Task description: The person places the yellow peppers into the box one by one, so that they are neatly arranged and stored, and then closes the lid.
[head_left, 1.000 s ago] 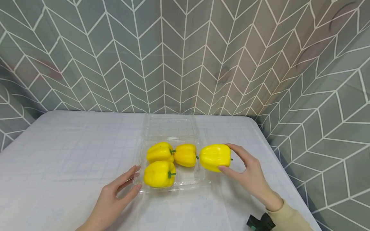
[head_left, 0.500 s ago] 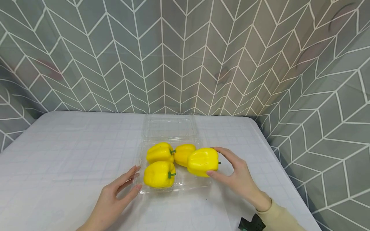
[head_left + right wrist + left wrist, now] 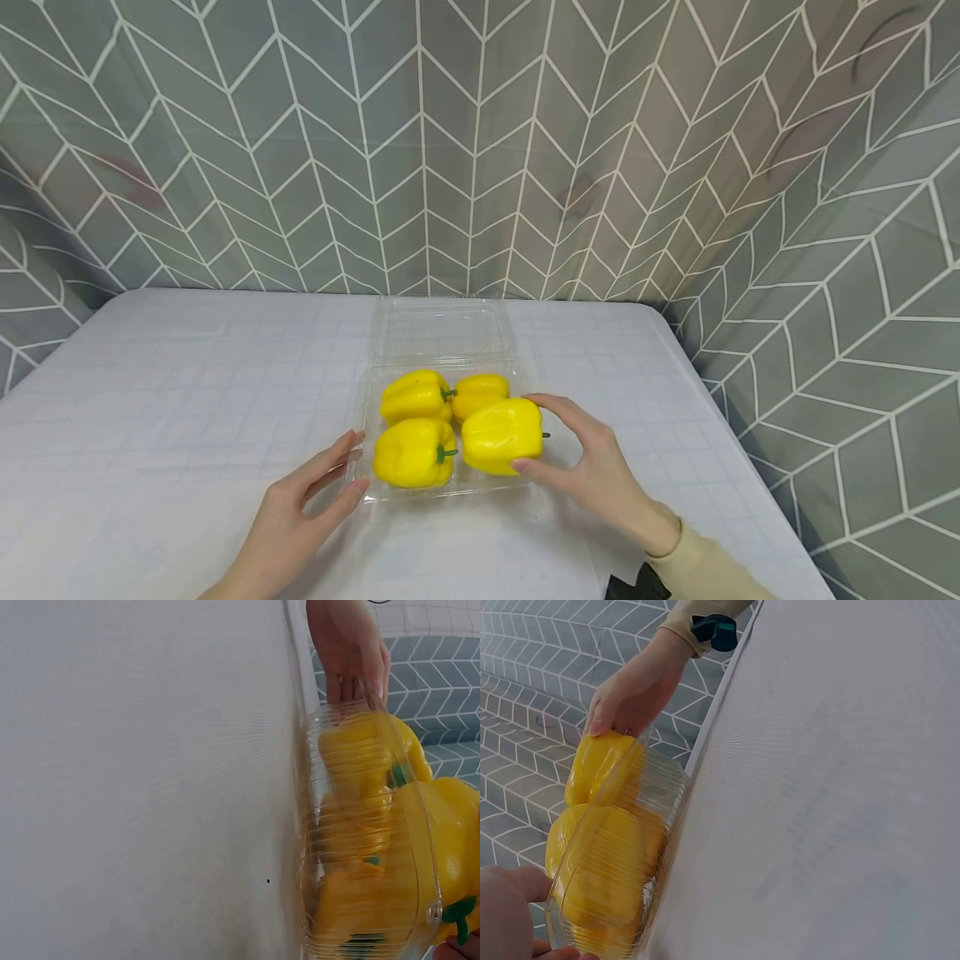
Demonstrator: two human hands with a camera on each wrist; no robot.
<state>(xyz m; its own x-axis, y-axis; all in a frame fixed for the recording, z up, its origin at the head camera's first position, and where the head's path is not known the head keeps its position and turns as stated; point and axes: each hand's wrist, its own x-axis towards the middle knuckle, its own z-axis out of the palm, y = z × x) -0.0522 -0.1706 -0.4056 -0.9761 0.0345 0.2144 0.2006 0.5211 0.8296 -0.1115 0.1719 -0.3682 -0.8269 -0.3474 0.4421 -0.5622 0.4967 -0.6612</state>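
Note:
A clear plastic clamshell container (image 3: 450, 492) lies with its lid (image 3: 442, 330) folded back. Inside are a yellow bell pepper at front left (image 3: 412, 452), a bell pepper at back left (image 3: 412, 397) and a bell pepper at back right (image 3: 480, 392). My right hand (image 3: 596, 475) grips another yellow bell pepper (image 3: 498, 435) over the front right part, thumb in front and fingers behind, its green stem pointing right. At the left end, my left hand (image 3: 288, 517) holds the container's edge with thumb and fingers. The right wrist view shows the peppers (image 3: 360, 754) through the ribbed wall.
A white cloth covers the table (image 3: 210, 375). Its back edge meets a grey curtain (image 3: 450, 150) with white zigzag lines, which also runs along the right side. A black device (image 3: 637, 583) sits on the right wrist by the beige sleeve (image 3: 705, 567).
My right hand has moved left and toward the front, bringing the bell pepper from beside the container to over its front right part. My left hand and the other peppers have kept their places.

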